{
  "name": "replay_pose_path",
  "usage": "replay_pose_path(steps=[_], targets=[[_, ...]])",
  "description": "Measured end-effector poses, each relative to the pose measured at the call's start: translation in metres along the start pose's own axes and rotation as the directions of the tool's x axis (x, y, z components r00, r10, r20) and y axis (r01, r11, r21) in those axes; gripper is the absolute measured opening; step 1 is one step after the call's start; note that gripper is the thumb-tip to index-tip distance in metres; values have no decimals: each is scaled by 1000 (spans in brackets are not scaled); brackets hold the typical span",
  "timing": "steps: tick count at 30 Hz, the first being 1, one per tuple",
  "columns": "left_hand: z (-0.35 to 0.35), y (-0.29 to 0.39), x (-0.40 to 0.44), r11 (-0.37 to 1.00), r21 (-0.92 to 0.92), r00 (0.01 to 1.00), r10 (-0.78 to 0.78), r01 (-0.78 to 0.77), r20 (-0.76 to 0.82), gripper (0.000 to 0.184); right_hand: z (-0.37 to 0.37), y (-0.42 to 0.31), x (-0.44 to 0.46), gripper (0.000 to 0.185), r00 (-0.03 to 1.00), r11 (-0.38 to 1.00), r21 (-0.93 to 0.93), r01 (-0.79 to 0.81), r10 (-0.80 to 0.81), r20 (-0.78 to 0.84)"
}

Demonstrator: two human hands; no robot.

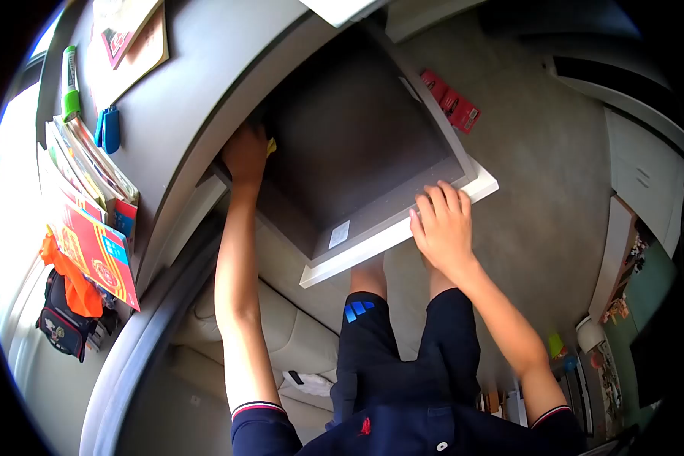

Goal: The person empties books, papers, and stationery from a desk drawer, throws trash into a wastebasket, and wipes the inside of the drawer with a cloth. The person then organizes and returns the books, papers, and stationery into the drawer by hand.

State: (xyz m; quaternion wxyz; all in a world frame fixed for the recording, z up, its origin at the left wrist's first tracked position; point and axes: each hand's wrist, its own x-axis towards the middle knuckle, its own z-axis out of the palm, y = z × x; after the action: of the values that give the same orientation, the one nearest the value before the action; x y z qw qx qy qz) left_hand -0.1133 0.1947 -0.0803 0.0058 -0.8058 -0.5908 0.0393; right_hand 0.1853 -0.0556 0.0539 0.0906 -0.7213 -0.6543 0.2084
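Note:
A pulled-out drawer [357,129] with a dark bottom and a white front [387,254] lies ahead of me. My left hand [245,156] reaches into its left side, partly in shadow. A small yellow piece, perhaps cloth [271,147], shows at that hand's fingertips; the fingers look closed around it, most of it hidden. My right hand [444,232] grips the top edge of the drawer front near its right end, fingers bent over it. A white label [340,234] is stuck on the inner wall.
Left of the drawer, the grey desktop [182,68] holds a row of books [91,167], a green marker [70,83] and a blue clip-like item [108,129]. Red packages [450,101] lie beyond the drawer's right side. A beige sofa [296,327] stands below; a backpack [61,315] hangs far left.

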Motion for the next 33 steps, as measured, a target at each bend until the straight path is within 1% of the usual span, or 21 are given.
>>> replay_pose_path(steps=[1, 3, 4, 6, 7, 8, 9, 11, 12, 13, 15, 16, 17, 19, 21, 23, 25, 27, 29, 31, 33], targets=[[-7, 5, -7, 1000, 14, 1000, 4, -5, 6, 49, 5, 4, -6, 24, 1000, 1000, 15, -3, 3, 2], [-17, 21, -15, 995, 1, 994, -103, 103, 30, 56, 15, 12, -13, 20, 998, 1000, -7, 13, -13, -67], [-27, 31, -21, 995, 15, 994, -102, 101, 29, 56, 13, 12, -14, 16, 996, 1000, -28, -3, 1, -89], [-42, 57, -33, 955, 8, 931, -290, 296, 219, 56, 18, 21, -21, 15, 995, 1000, -28, -3, 0, -97], [-43, 64, -48, 954, 15, 930, -296, 300, 217, 56, 21, 24, -29, 14, 996, 999, -37, -8, 4, -90], [-40, 69, -64, 947, -11, 929, -313, 321, 200, 55, 24, 27, -34, 13, 988, 1000, -19, 23, -25, -152], [-36, 74, -78, 940, -37, 927, -328, 339, 181, 54, 26, 29, -36, 13, 987, 1000, -13, 28, -30, -160], [-30, 93, -111, 923, -66, 914, -364, 380, 179, 53, 29, 30, -46, 13, 968, 998, 22, 63, -56, -246], [-37, 110, -124, 883, -105, 878, -431, 458, 208, 52, 31, 33, -54, 17, 977, 998, 32, 56, -49, -206], [-43, 125, -132, 835, -144, 838, -492, 531, 237, 52, 29, 30, -59, 17, 978, 998, 41, 54, -44, -202], [-34, 130, -122, 821, -177, 835, -504, 543, 222, 52, 27, 27, -57, 30, 977, 999, 25, -31, 35, -209], [-23, 119, -105, 866, -193, 887, -450, 462, 103, 52, 32, 28, -63, 46, 987, 999, 23, -45, 48, -153], [-13, 113, -91, 903, -193, 919, -393, 384, -12, 52, 29, 28, -63, 46, 988, 999, 16, -45, 47, -147], [-23, 130, -33, 905, -268, 939, -343, 331, 3, 51, 23, 28, -56, 52, 982, 1000, -15, -2, -1, -188], [-11, 163, 7, 969, -231, 981, -127, 91, -146, 50, 32, 32, -57, 56, 984, 1000, -21, -5, 1, -177], [-20, 215, 23, 962, -260, 996, 72, -83, -49, 48, 33, 29, -58, 59, 956, 1000, -2, 4, -5, -295], [-16, 252, 14, 932, -346, 985, 50, -105, -164, 45, 42, 34, -60, 60, 954, 1000, -14, 15, -19, -300], [-26, 240, -6, 904, -363, 974, 219, -225, -58, 38, 41, 34, -61, 60, 927, 999, 17, 38, -29, -373], [-29, 234, -57, 780, -440, 875, 483, -445, -28, 31, 40, 34, -60, 59, 938, 998, 18, 64, -54, -342], [-26, 244, -127, 526, -654, 723, 689, -543, -46, 26, 41, 33, -61, 59, 922, 997, 3, 74, -67, -381], [-22, 244, -143, 510, -631, 621, 782, -584, 58, 38, 41, 32, -63, 59, 928, 996, 25, 85, -70, -365]])
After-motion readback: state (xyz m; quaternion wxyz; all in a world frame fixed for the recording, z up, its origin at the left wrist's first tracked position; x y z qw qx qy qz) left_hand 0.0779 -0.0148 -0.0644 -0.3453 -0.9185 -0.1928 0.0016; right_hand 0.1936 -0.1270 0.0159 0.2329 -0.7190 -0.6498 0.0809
